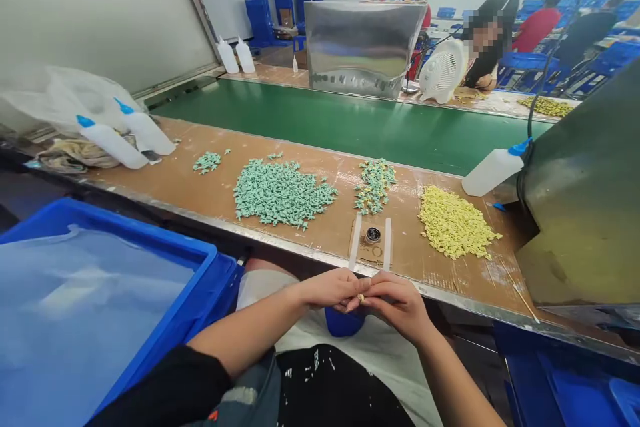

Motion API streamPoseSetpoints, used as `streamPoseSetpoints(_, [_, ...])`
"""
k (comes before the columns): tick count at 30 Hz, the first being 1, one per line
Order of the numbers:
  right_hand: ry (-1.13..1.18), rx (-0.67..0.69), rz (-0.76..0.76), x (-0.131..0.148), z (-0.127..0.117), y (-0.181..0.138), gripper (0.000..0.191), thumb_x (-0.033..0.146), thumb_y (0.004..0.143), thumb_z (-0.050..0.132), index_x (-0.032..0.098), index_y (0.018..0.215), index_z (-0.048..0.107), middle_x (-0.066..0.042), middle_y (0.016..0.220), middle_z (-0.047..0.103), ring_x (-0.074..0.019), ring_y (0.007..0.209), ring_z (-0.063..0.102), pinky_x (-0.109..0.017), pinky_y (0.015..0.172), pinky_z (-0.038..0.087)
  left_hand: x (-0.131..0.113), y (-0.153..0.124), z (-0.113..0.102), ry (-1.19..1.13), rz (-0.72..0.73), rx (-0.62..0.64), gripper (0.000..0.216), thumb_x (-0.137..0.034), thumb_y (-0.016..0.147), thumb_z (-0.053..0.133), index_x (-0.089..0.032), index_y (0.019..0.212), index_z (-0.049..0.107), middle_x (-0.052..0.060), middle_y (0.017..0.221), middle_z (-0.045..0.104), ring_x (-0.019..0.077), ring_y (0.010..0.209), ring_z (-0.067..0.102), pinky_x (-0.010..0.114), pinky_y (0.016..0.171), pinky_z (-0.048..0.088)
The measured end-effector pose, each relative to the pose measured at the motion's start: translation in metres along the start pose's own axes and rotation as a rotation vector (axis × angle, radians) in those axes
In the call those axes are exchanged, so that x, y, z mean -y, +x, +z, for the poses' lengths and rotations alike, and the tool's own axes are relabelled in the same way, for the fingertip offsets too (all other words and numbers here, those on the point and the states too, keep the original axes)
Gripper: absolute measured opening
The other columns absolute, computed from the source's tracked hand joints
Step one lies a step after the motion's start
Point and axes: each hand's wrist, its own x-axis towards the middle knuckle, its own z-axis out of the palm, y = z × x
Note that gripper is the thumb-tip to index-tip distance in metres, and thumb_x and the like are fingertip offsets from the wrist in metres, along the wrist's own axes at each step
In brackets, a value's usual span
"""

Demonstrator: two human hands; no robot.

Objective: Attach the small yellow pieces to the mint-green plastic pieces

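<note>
My left hand (337, 288) and my right hand (397, 299) meet over my lap, just off the table's front edge. A small yellow piece (361, 297) shows at the fingertips of my right hand, against my left fingers. The left fingers are closed, and what they hold is hidden. Beyond my hands, a small round pot with dark contents (373, 235) stands on the cardboard between two white strips. To its left lies a large pile of small green pieces (280, 192); on its right, a pile of yellow pieces (455, 223). Behind it is a mixed green-and-yellow pile (375, 185).
A green conveyor belt (300, 117) runs behind the table. White squeeze bottles (493, 172) stand or lean at both sides. A blue crate (200, 253) is at my left, a metal box (585, 213) at my right. Across the belt, a person (487, 40) sits near a white fan (443, 71).
</note>
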Motion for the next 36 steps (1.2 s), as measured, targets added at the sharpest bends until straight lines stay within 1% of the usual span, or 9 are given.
streamPoseSetpoints(2, [-0.068,-0.021,0.005,-0.005,-0.007,0.005,0.012,0.033,0.098,0.072,0.025,0.097,0.080,-0.004,0.085,0.077,-0.0162,0.076,0.074,-0.026,0.069,0.061,-0.007,0.000,-0.009,0.257,0.074,-0.149,0.082,-0.088,0.092,0.033,-0.015,0.065,0.060,0.000,0.055,0.047,0.0112,0.051,0.042,0.027,0.051,0.032])
streamPoseSetpoints(5, [-0.266,-0.076,0.071,-0.014,-0.024,0.015,0.019,0.038,0.100,0.068,0.025,0.094,0.080,-0.006,0.084,0.076,-0.0185,0.076,0.073,-0.029,0.069,0.061,-0.021,-0.002,-0.034,0.894,0.133,-0.604,0.057,-0.064,0.104,0.042,-0.015,0.096,0.071,0.009,0.091,0.069,0.0190,0.083,0.063,0.028,0.071,0.045])
streamPoseSetpoints(7, [-0.401,-0.072,0.117,-0.021,-0.039,0.024,0.024,0.042,0.101,0.065,0.025,0.092,0.080,-0.007,0.086,0.077,-0.0204,0.079,0.074,-0.031,0.070,0.060,-0.031,-0.001,-0.055,1.180,0.046,-0.841,0.039,-0.046,0.106,0.049,-0.016,0.122,0.067,0.014,0.117,0.070,0.0236,0.101,0.067,0.030,0.079,0.048])
streamPoseSetpoints(9, [-0.518,-0.038,0.140,-0.028,-0.052,0.033,0.027,0.044,0.102,0.063,0.025,0.092,0.080,-0.008,0.089,0.077,-0.0213,0.080,0.074,-0.031,0.069,0.058,-0.039,0.002,-0.074,1.297,-0.066,-0.923,0.037,-0.036,0.106,0.050,-0.016,0.135,0.060,0.017,0.124,0.068,0.0263,0.108,0.069,0.031,0.082,0.050])
streamPoseSetpoints(14, [-0.700,0.081,0.128,-0.038,-0.070,0.055,0.031,0.043,0.105,0.058,0.025,0.095,0.081,-0.007,0.092,0.078,-0.0192,0.079,0.074,-0.029,0.068,0.053,-0.045,0.015,-0.099,1.324,-0.193,-0.885,0.030,-0.027,0.104,0.051,-0.011,0.128,0.061,0.020,0.112,0.072,0.0310,0.105,0.073,0.035,0.085,0.052])
streamPoseSetpoints(22, [-0.818,0.239,0.127,-0.043,-0.077,0.074,0.025,0.039,0.104,0.061,0.027,0.092,0.080,-0.004,0.091,0.077,-0.0180,0.078,0.073,-0.027,0.063,0.045,-0.042,0.013,-0.102,1.278,-0.183,-0.856,0.025,-0.023,0.104,0.049,-0.011,0.121,0.063,0.020,0.103,0.075,0.0312,0.098,0.074,0.037,0.084,0.053])
streamPoseSetpoints(27, [-0.765,0.327,0.134,-0.041,-0.078,0.083,0.029,0.041,0.105,0.060,0.026,0.090,0.079,-0.004,0.089,0.077,-0.0175,0.076,0.072,-0.028,0.065,0.046,-0.033,0.008,-0.098,1.164,0.047,-0.824,0.019,-0.029,0.103,0.054,-0.017,0.113,0.065,0.011,0.096,0.075,0.0248,0.092,0.072,0.031,0.080,0.049])
streamPoseSetpoints(31, [-0.675,0.338,0.156,-0.041,-0.078,0.087,0.031,0.044,0.104,0.060,0.026,0.089,0.079,-0.005,0.088,0.076,-0.0176,0.075,0.071,-0.028,0.068,0.047,-0.019,0.008,-0.086,0.820,0.293,-0.799,0.023,-0.035,0.099,0.062,-0.019,0.115,0.068,0.002,0.085,0.071,0.0179,0.079,0.067,0.026,0.072,0.046])
streamPoseSetpoints(36, [-0.472,0.153,0.183,-0.042,-0.066,0.077,0.031,0.048,0.100,0.065,0.025,0.086,0.080,-0.006,0.084,0.075,-0.0185,0.073,0.068,-0.031,0.066,0.049,-0.003,0.014,-0.058,0.357,0.408,-0.685,0.036,-0.044,0.095,0.064,-0.017,0.116,0.075,0.003,0.085,0.076,0.0135,0.068,0.062,0.024,0.063,0.044])
